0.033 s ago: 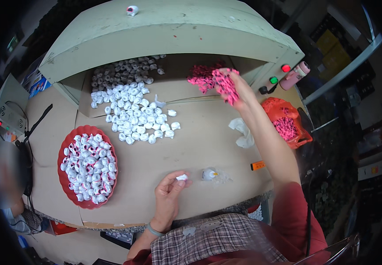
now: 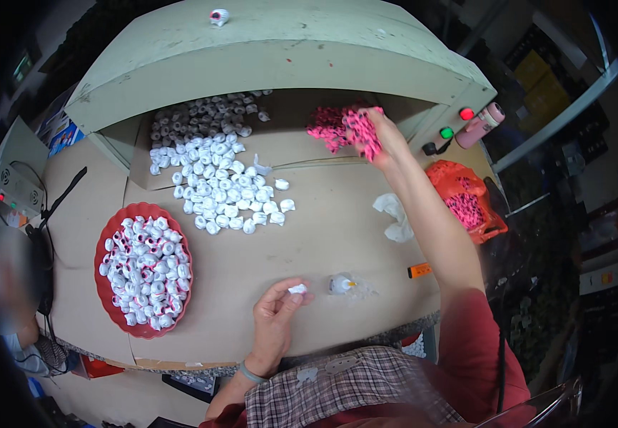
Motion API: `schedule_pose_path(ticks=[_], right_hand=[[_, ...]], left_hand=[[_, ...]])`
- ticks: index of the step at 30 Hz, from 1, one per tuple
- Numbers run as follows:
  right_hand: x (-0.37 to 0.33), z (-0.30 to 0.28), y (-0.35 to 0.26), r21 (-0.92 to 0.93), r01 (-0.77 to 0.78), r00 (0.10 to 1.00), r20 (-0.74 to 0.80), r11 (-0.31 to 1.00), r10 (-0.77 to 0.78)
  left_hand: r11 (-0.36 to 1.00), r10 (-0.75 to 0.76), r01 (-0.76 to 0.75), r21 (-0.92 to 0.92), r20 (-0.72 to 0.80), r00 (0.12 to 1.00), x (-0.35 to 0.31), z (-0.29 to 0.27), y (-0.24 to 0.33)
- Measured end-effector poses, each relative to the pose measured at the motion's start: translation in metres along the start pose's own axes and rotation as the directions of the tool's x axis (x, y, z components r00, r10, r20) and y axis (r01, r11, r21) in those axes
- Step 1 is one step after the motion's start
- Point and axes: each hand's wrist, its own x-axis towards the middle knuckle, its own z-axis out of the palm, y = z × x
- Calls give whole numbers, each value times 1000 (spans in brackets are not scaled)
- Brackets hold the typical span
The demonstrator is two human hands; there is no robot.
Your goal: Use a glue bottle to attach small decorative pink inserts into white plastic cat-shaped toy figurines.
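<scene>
My left hand (image 2: 276, 317) is above the near middle of the table, pinching a small white rounded piece (image 2: 297, 289) between thumb and fingers. Under the pale green hood, at its right side, my right hand (image 2: 389, 143) is closed around a clump of small pink-and-black pieces (image 2: 363, 133). A heap of the same pieces (image 2: 328, 130) lies just left of it. Many white rounded pieces (image 2: 225, 189) spread from inside the hood onto the brown table. A red scalloped tray (image 2: 190, 278) at the left is full of white pieces showing pink and dark spots.
A small clear bottle with a yellow tip (image 2: 341, 284) sits right of my left hand. Farther right are crumpled white plastic (image 2: 397, 218), an orange box-like item (image 2: 418, 270) and a red bag (image 2: 491, 227) of pink pieces. A pink flask (image 2: 479, 126) stands beside the hood (image 2: 280, 53).
The view has shifted very slightly. My right hand and its pink clump have moved a little farther into the hood. My left hand keeps its pinch on the white piece.
</scene>
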Motion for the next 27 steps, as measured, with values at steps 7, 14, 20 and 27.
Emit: schedule_pose_path(ticks=[7, 14, 20, 27], right_hand=[[155, 5, -10, -851, 322, 815, 25, 416, -579], [182, -2, -9, -924, 379, 651, 301, -45, -697], [173, -6, -15, -901, 403, 599, 393, -161, -697], [161, -12, -34, -872, 406, 531, 469, -273, -706]], left_hand=[[997, -63, 63, 38, 17, 998, 3, -4, 3], [992, -121, 120, 28, 35, 992, 7, -5, 7], [992, -123, 123, 12, 50, 991, 8, -5, 6], [993, -119, 119, 7, 56, 991, 7, -5, 7]])
